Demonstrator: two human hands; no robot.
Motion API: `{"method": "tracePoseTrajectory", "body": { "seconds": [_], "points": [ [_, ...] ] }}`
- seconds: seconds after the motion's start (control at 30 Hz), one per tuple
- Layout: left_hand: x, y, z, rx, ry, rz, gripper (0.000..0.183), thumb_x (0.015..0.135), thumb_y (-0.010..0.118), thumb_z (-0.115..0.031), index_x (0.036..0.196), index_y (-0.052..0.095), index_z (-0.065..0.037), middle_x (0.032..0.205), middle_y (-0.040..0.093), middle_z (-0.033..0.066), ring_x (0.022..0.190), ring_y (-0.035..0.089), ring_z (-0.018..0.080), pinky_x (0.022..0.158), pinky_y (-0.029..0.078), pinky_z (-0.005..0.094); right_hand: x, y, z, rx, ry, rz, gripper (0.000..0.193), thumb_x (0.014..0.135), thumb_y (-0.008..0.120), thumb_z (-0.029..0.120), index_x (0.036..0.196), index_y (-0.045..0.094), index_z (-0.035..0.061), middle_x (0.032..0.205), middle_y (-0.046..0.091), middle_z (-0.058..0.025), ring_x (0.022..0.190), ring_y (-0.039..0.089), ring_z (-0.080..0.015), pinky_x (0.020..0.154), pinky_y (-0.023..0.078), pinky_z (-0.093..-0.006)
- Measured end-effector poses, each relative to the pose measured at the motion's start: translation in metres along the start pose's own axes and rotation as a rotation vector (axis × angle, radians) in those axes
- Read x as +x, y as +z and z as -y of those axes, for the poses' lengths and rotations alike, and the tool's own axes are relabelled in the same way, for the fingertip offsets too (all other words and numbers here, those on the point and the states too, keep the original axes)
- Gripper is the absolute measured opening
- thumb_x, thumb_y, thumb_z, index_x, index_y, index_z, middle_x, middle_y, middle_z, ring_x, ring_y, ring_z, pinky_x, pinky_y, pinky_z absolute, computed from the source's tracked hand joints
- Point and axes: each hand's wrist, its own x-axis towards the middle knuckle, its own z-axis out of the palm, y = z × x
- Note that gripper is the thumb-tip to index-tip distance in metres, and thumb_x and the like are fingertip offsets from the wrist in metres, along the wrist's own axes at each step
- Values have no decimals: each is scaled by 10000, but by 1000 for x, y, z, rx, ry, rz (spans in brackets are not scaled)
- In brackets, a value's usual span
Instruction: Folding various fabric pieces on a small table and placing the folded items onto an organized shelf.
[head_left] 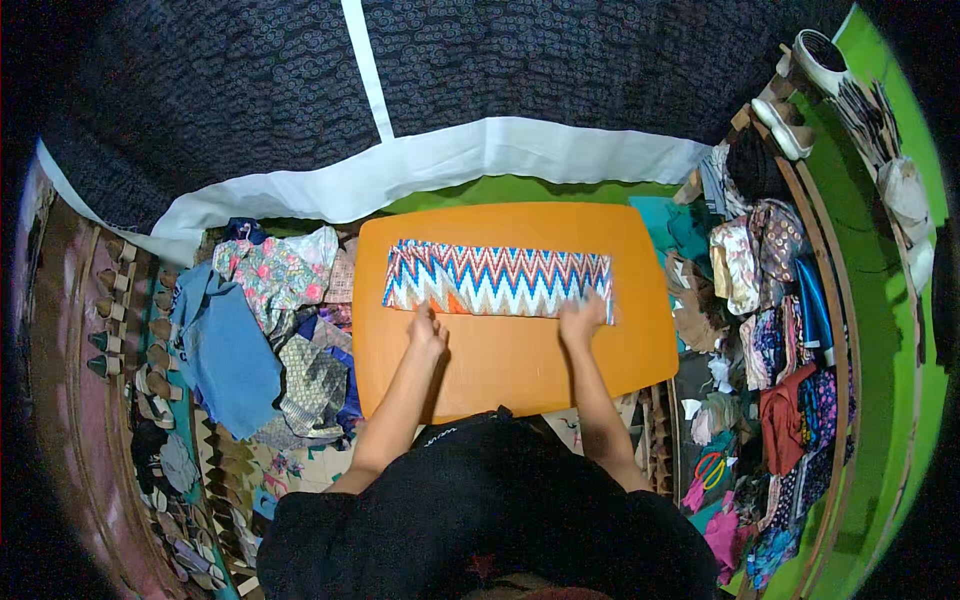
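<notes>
A zigzag-patterned cloth [500, 281] in blue, white and rust lies folded into a long strip across the orange table [500, 370]. Its left end looks slightly bunched, and a bit of orange shows along the near edge. At that near edge, toward the left, my left hand [428, 332] has its fingers curled together on the fabric. My right hand [582, 318] is over the near right corner of the cloth; its fingers are smeared by motion, so their grip is unclear.
Piled clothes, including a blue garment [230, 345] and a floral one [280, 265], lie left of the table. More folded clothes [775, 340] and yellow-and-red-handled scissors [708, 472] are on the right. Shoes [785, 128] stand on racks at both sides. A dark curtain [560, 70] hangs behind.
</notes>
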Motion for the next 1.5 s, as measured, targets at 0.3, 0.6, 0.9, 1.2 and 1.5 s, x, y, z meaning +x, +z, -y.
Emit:
{"method": "tracePoseTrajectory", "body": {
  "seconds": [0.3, 0.6, 0.9, 1.2, 1.5],
  "points": [
    [53, 51, -3, 17, 222, 193, 138, 720, 525, -96, 655, 410, -134, 596, 461, -16, 441, 399, 96, 390, 307, 217, -23, 26, 52, -28, -517, 469, 488, 680, 586, 210, 1125, 444, 69, 1213, 351, -156, 1097, 336, -319, 913, 272, -415],
    [-41, 126, 75, 1367, 1172, 720, 176, 640, 537, -108, 791, 509, -22, 1013, 494, 153, 904, 449, 327, 773, 359, 390, 7, -13, -22, 1388, 676, 542, 597, 815, 347, 472, 1227, 298, 42, 1167, 415, -112, 1001, 452, -252, 842, 358, -397],
    [-6, 106, 99, 1346, 1077, 278, 399, 607, 658, -288, 870, 496, -36, 1182, 380, 202, 1139, 313, 330, 891, 287, 398, 15, -28, -73, 1114, 892, 444, 513, 809, 431, 413, 1212, 292, 128, 1126, 440, -99, 966, 479, -305, 764, 401, -425],
    [22, 102, 85, 949, 264, 610, 269, 651, 590, -109, 887, 556, 14, 787, 596, 76, 685, 570, 156, 631, 459, 285, -3, -22, -40, 31, 499, -70, 580, 625, 660, 215, 1084, 382, -6, 1044, 443, -194, 978, 410, -352, 828, 334, -429],
    [-59, 120, 71, 841, 220, 715, 299, 659, 481, 13, 957, 500, 14, 852, 565, 74, 767, 537, 164, 688, 441, 292, -29, -80, -14, 196, 13, -80, 412, 700, 619, 186, 1018, 430, 3, 959, 429, -173, 867, 434, -283, 774, 363, -356]
  ]
}}
